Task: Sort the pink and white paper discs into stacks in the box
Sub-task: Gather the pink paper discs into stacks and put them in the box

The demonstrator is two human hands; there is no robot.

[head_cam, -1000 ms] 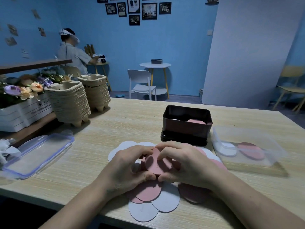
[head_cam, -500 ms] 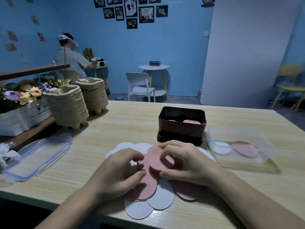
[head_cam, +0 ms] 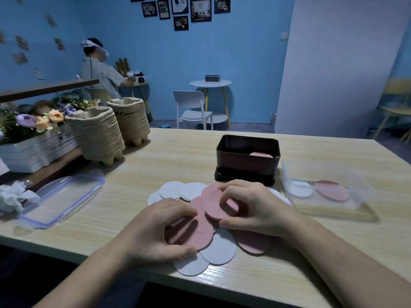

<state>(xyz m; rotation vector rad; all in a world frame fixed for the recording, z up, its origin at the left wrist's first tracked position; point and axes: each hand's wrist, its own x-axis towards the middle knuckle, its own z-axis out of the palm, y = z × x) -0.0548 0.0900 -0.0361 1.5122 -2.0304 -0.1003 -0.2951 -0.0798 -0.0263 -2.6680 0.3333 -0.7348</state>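
A loose pile of pink and white paper discs (head_cam: pixel 219 248) lies on the wooden table in front of me. My right hand (head_cam: pixel 258 210) pinches a small stack of pink discs (head_cam: pixel 216 208) between thumb and fingers, just above the pile. My left hand (head_cam: pixel 160 232) curls over another pink disc (head_cam: pixel 193 232) in the pile, fingertips on it. Behind the pile stands the dark box (head_cam: pixel 247 162) with a pink disc (head_cam: pixel 261 154) showing inside at its right.
A clear plastic container (head_cam: pixel 324 190) to the right holds a white and a pink disc. Its lid (head_cam: pixel 61 198) lies at the left. Stacked paper trays (head_cam: pixel 97 134), a flower box (head_cam: pixel 33 143) and crumpled tissue (head_cam: pixel 11 196) sit far left. A person sits in the background.
My hands have drawn apart: the right keeps the pink stack, while the left has slid down and left onto a lower pink disc. The view has shifted slightly.
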